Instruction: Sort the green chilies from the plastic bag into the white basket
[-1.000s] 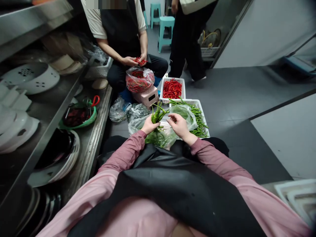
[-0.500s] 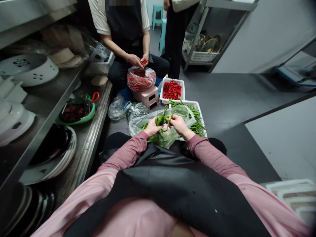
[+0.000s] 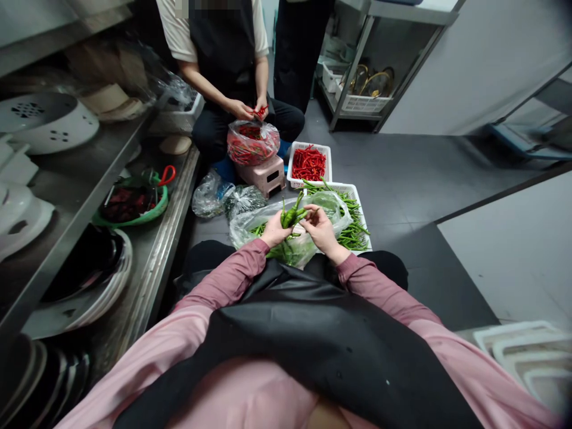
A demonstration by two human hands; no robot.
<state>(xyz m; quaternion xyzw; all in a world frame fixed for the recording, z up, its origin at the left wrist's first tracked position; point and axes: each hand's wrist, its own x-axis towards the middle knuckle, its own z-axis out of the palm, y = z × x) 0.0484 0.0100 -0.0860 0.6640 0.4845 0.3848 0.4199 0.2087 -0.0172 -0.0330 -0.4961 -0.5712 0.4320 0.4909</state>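
Observation:
My left hand [image 3: 276, 230] is closed around a small bunch of green chili peppers [image 3: 291, 215], which point up out of the fist. Close against the bunch's right side, my right hand [image 3: 320, 229] has its fingers bent and thumb drawn in. Whatever lies between those fingertips is too small to make out. Both hands are above an open clear plastic bag [image 3: 243, 223] with more green peppers inside. Partly behind the bag and my right hand is a white basket [image 3: 367, 238] of long green peppers [image 3: 353, 223].
Opposite sits a co-worker [image 3: 227, 59], handling red chilies over a bag of them [image 3: 253, 146] on a pink stool [image 3: 266, 179]. A white basket [image 3: 328, 164] holds red chilies. Metal shelving [image 3: 167, 220] with dishes runs along the left. Another person's dark-clothed legs [image 3: 297, 53] stand behind.
My right hand has shifted slightly and its fingers are more bent beside the bunch. My left hand keeps its hold. The standing person has moved left, and the view has shifted a little.

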